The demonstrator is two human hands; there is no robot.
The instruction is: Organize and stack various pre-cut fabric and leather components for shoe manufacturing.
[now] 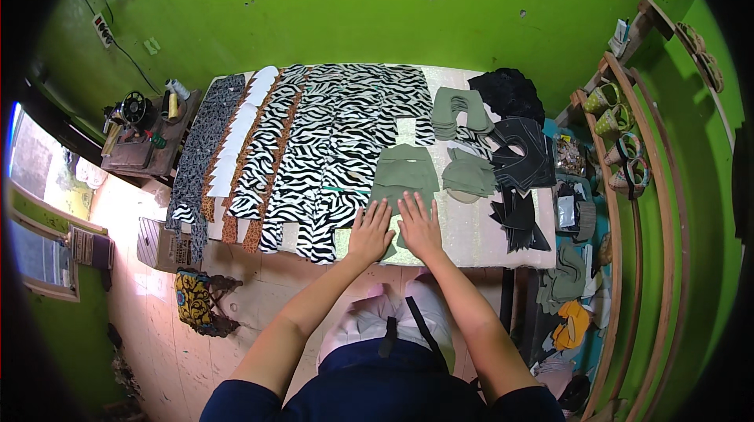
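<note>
Olive-green fabric pieces point(405, 169) straight ahead of my fingers point(410, 206) — both hands about equally near.
My left hand point(371, 235) and right hand point(420, 230) lie side by side, palms down, fingers straight and slightly spread, pinching nothing; they rest on the near part of the green cloth, which shows between them too. It seems to run longer away from me than across, though my hands hide some edges. Zebra-print fabric point(345, 139) lies left of my left fingers — a smaller olive stack point(468, 170) lies ahead and right of my right ones, on the same surface point(471, 229).
</note>
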